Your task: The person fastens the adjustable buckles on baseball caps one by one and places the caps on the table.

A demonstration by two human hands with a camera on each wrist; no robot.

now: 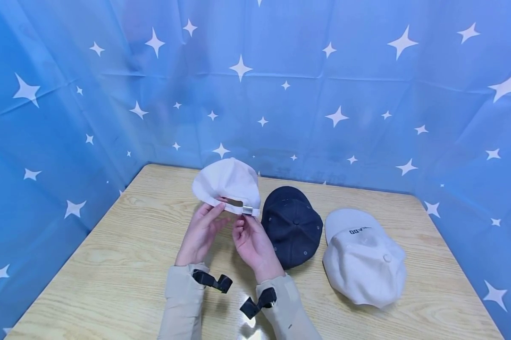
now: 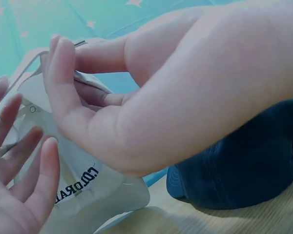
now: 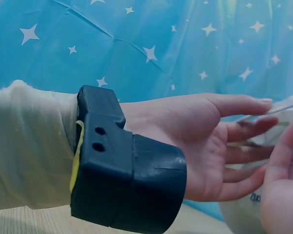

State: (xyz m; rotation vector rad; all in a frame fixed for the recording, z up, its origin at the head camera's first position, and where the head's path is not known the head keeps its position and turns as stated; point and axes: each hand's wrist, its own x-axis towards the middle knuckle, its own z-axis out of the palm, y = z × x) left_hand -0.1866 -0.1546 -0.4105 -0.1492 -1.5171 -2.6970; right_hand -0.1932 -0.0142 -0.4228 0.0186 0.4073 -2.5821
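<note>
A white baseball cap (image 1: 227, 182) is held raised above the far left part of the table, its back opening and adjustable strap towards me. Dark lettering marks the cap (image 2: 83, 183) in the left wrist view. My left hand (image 1: 202, 231) holds the cap's lower edge left of the opening, thumb on the rim, other fingers loosely spread beneath. My right hand (image 1: 257, 245) pinches the strap by its metal buckle (image 1: 247, 210). In the left wrist view, the right hand (image 2: 151, 92) hides part of the strap. The left hand (image 3: 200, 151) shows its palm in the right wrist view.
A navy cap (image 1: 293, 226) lies just right of my right hand. Further right rests a light beige cap (image 1: 365, 264) with dark lettering. The wooden table (image 1: 111, 264) is bordered by a blue star-patterned curtain (image 1: 297, 104). Black cameras sit on both wrists.
</note>
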